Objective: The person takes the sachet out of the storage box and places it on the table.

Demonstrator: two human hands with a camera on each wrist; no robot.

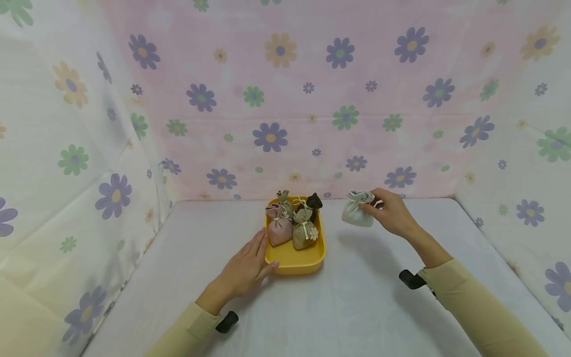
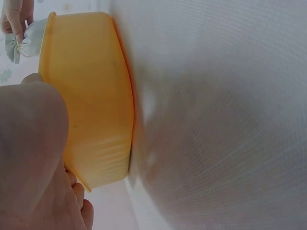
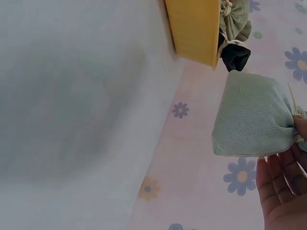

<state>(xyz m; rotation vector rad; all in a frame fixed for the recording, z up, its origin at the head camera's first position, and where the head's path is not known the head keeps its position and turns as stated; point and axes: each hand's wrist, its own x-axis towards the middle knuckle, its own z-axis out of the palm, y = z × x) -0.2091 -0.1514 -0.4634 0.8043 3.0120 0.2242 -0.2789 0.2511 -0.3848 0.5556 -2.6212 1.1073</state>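
Note:
My right hand (image 1: 392,212) pinches a pale green drawstring pouch (image 1: 358,213) by its gathered neck, above the table and right of a yellow tray (image 1: 296,270). In the right wrist view the pouch (image 3: 254,117) hangs full and rounded, its cord at the thumb. My left hand (image 1: 245,265) rests against the tray's left side with straight fingers, the thumb at the front rim. Inside the tray stand a pink pouch (image 1: 280,231), an olive pouch with a daisy (image 1: 303,235), a grey-green pouch (image 1: 285,201) and a black pouch (image 1: 314,201), partly hidden.
A white-covered table (image 1: 357,307) bears the tray. Behind it hangs a pink flowered cloth (image 1: 294,99), with pale flowered cloth (image 1: 67,198) on the left and right sides. Dark wrist-worn pieces (image 1: 227,322) sit by both sleeves.

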